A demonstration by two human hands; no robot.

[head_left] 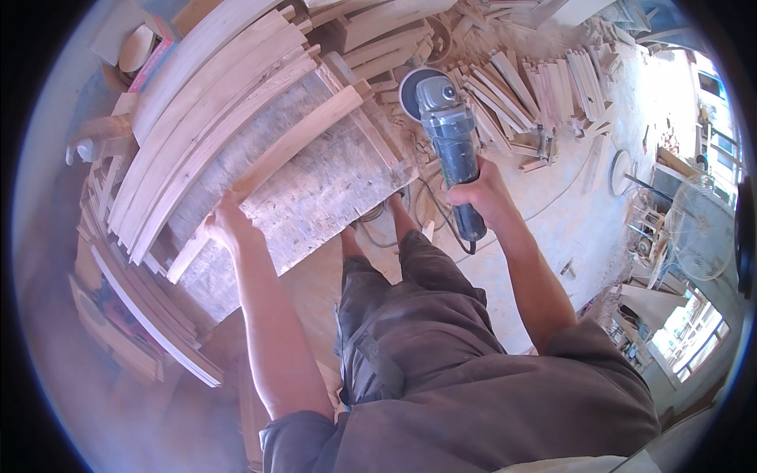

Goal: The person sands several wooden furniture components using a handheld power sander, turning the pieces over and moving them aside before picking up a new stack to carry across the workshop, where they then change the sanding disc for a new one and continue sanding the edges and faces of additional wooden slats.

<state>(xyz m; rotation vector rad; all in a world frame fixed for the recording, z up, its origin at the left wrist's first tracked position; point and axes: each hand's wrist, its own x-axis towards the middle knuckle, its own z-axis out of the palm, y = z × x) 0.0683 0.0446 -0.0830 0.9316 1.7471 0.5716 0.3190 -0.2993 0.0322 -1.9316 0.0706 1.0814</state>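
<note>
a box (154, 67) with a pink side stood at the upper left, a round pale thing (138, 47) at its top; any print on it was too small to read. the left hand (229, 221) was closed on a wood strip (303, 134) lying aslant across the counter (303, 201), beside stacked planks (209, 102). the right hand (482, 195) was wrapped round a grinder (451, 142), held in the air right of the counter.
</note>
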